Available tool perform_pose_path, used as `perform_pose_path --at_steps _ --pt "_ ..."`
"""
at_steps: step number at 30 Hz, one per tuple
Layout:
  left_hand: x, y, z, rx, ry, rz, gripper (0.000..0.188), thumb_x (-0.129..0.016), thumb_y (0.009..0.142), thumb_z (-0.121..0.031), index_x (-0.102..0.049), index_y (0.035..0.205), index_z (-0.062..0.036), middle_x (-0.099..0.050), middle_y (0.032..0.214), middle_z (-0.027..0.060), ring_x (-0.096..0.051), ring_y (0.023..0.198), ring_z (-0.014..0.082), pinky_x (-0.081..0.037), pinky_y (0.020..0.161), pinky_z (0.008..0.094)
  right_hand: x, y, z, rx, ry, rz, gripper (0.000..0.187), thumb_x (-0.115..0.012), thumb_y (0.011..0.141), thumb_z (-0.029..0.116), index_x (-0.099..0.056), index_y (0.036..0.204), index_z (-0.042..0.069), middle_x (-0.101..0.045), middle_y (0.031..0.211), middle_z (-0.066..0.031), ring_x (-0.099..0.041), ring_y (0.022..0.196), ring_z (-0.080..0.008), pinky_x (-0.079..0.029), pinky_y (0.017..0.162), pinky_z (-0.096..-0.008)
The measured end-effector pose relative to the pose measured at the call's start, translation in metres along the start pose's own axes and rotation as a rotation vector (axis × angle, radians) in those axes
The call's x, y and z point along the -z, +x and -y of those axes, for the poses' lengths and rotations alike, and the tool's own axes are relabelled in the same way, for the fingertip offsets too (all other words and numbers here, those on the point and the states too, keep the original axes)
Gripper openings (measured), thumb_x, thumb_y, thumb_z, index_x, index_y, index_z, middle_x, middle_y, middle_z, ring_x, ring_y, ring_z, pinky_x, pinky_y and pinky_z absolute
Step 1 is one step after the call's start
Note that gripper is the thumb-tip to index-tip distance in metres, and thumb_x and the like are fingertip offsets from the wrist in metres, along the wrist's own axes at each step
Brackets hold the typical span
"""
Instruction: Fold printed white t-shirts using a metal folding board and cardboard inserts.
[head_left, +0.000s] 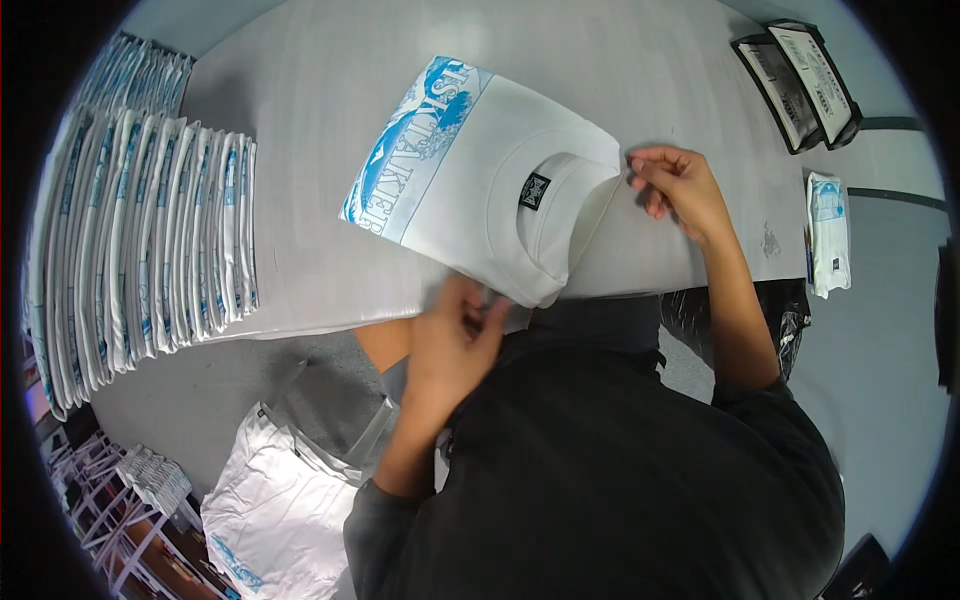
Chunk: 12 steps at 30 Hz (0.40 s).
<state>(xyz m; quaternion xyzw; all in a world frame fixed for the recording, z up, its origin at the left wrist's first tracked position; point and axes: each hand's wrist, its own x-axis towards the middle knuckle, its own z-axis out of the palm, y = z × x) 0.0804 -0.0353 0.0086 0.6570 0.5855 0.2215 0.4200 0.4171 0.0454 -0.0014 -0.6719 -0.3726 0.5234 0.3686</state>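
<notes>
A folded white T-shirt (465,165) lies tilted on the grey table, with a blue print on its left end. Its round collar, with a black label (535,191) inside, faces my body. Just off the shirt's right corner, my right hand (683,188) holds nothing; its fingers are loosely bent and apart. My left hand (455,340) is at the shirt's near edge, below the collar. Motion smears its fingers, and whether they touch the fabric is unclear.
A long row of folded white shirts (140,230) stands along the table's left side. At the far right are a black tray (800,85) with papers and a packed folded shirt (828,235). White shirts (285,510) hang in a heap below left; a black plastic bag (790,320) is below right.
</notes>
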Motion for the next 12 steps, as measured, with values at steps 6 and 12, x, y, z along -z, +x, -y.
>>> perform_pose_path --at_steps 6,12 --pt "0.046 0.057 -0.003 -0.27 0.185 -0.323 0.019 -0.076 0.087 -0.017 -0.062 0.092 -0.0042 -0.067 0.08 0.0094 -0.065 0.071 0.024 -0.049 0.062 0.0357 -0.011 -0.036 -0.001 -0.265 0.046 0.244 0.03 -0.065 0.097 0.024 -0.069 0.108 -0.004 -0.071 0.081 -0.0121 -0.065 0.05 -0.0142 -0.053 0.044 -0.0245" --pt "0.017 0.131 -0.04 -0.829 0.443 -0.253 0.037 -0.076 0.087 -0.031 -0.069 0.119 -0.0133 -0.062 0.134 0.0116 -0.056 0.128 0.0301 -0.042 0.107 0.042 -0.033 -0.028 -0.017 -0.259 0.19 0.246 0.031 -0.062 0.1 0.02 -0.061 0.116 -0.007 -0.073 0.08 -0.0158 -0.068 0.05 -0.018 -0.053 0.04 -0.0231"
